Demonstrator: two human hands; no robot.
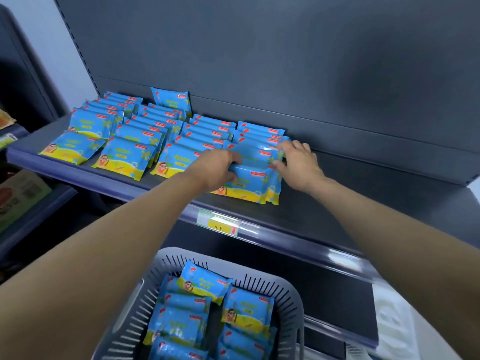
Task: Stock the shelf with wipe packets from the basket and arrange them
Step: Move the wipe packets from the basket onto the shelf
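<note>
Blue and yellow wipe packets (pixel 124 154) stand in several leaning rows on the dark shelf (pixel 324 211). In the rightmost row, my left hand (pixel 218 165) grips the left end of the front packets (pixel 249 183), fingers curled over their top edge. My right hand (pixel 298 165) pinches the right end of the same bunch, thumb in front and fingers behind. One packet (pixel 172 100) leans alone against the back panel. The grey slotted basket (pixel 288 294) sits below the shelf, with more packets (pixel 205 281) lying in it.
A yellow price tag (pixel 220 224) is clipped to the shelf's front rail. The right half of the shelf is bare. Another shelving unit with other goods (pixel 20 198) stands at the left. Something white (pixel 394 320) lies at the lower right.
</note>
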